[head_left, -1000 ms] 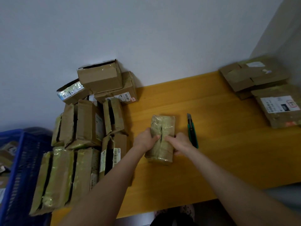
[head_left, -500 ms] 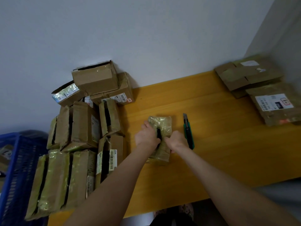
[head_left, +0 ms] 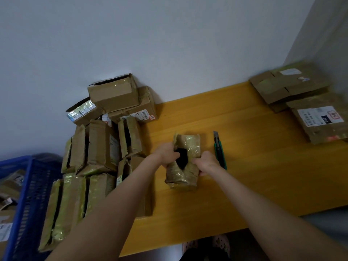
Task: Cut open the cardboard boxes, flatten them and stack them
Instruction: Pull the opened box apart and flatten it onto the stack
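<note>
Centrally, the left hand (head_left: 166, 155) and right hand (head_left: 206, 162) each gripped one side of the taped cardboard box (head_left: 181, 178), with a dark gap open in its top between them. The box stood on the yellow table (head_left: 254, 166), with a green utility knife (head_left: 219, 150) just beside the right hand. Piled boxes (head_left: 105, 144) stood to the left and flattened boxes (head_left: 290, 87) lay at the far right.

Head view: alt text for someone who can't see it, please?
A left hand and right hand grip the gaping slit top of a taped cardboard box on a yellow table. A green utility knife lies beside it; piled boxes sit left, flattened boxes right.
</note>
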Demonstrator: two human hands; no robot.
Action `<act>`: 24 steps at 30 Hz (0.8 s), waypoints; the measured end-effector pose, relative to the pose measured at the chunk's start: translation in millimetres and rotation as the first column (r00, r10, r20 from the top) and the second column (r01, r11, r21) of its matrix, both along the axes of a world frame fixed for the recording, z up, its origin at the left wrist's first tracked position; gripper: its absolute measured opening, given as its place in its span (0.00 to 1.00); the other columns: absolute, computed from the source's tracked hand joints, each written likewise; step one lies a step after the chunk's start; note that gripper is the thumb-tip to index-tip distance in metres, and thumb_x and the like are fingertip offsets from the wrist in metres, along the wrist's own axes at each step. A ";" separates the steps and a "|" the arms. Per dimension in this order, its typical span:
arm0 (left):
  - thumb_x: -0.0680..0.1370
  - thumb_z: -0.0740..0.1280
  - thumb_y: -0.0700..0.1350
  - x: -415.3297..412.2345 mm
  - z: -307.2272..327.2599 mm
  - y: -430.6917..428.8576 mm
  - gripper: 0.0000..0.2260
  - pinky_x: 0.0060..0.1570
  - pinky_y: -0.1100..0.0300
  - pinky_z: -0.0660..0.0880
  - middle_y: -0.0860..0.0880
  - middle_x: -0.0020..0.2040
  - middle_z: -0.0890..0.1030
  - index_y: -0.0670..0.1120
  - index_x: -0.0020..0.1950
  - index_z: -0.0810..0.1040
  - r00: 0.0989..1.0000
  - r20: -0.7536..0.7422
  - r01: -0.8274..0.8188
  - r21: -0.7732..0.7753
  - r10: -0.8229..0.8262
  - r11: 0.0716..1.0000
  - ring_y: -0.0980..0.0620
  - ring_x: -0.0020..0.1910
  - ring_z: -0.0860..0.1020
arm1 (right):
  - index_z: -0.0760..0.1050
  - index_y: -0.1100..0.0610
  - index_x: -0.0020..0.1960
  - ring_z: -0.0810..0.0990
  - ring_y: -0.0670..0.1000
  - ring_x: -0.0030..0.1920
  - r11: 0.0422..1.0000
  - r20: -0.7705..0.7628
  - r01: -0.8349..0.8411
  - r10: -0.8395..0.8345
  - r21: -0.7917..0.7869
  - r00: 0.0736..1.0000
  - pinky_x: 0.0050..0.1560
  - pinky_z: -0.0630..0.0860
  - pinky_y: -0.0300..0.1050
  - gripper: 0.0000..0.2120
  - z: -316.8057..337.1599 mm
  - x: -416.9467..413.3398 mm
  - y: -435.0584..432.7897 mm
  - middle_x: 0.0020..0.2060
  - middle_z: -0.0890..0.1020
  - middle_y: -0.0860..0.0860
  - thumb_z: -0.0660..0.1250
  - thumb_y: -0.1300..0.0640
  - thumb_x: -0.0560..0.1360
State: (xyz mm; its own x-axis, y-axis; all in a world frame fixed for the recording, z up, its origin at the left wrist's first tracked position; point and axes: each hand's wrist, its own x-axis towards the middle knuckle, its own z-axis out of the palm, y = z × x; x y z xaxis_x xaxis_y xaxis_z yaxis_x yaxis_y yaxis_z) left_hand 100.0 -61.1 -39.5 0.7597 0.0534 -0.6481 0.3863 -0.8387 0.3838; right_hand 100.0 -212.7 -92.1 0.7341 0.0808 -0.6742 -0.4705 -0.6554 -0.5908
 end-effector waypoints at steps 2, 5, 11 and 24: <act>0.81 0.60 0.41 -1.9 0.4 7.1 0.10 0.43 0.50 0.82 0.41 0.52 0.77 0.37 0.59 0.73 0.998 -0.022 -0.061 -0.081 0.059 0.995 0.41 0.51 0.81 | 0.75 0.59 0.50 0.82 0.54 0.42 0.999 -0.019 0.011 -0.011 0.036 1.000 0.44 0.82 0.47 0.08 -0.1 0.4 -0.3 0.48 0.81 0.54 0.65 0.53 0.78; 0.80 0.59 0.37 -6.8 -0.7 18.8 0.09 0.46 0.49 0.82 0.42 0.51 0.77 0.37 0.59 0.72 0.984 -0.028 -0.179 -0.257 0.177 0.950 0.42 0.51 0.80 | 0.75 0.60 0.56 0.81 0.55 0.48 0.995 -0.049 0.048 -0.044 0.092 0.998 0.41 0.81 0.45 0.11 1.8 -0.4 -5.4 0.51 0.80 0.55 0.65 0.55 0.78; 0.80 0.60 0.37 -21.0 -3.5 15.7 0.05 0.32 0.61 0.81 0.47 0.37 0.78 0.39 0.49 0.76 0.927 0.064 -0.329 -0.333 0.369 0.884 0.53 0.34 0.79 | 0.73 0.60 0.61 0.79 0.56 0.55 0.983 -0.071 0.097 -0.087 0.158 0.994 0.48 0.80 0.49 0.15 -0.1 -5.3 -14.7 0.56 0.79 0.56 0.65 0.53 0.79; 0.80 0.58 0.39 -19.2 35.7 -11.8 0.08 0.38 0.49 0.81 0.41 0.41 0.80 0.42 0.44 0.75 0.947 0.313 -0.040 -0.099 0.069 0.994 0.43 0.37 0.83 | 0.70 0.57 0.46 0.77 0.52 0.34 0.920 0.183 -0.077 0.158 -0.385 0.970 0.28 0.65 0.40 0.22 39.9 4.0 -2.3 0.36 0.78 0.51 0.65 0.38 0.73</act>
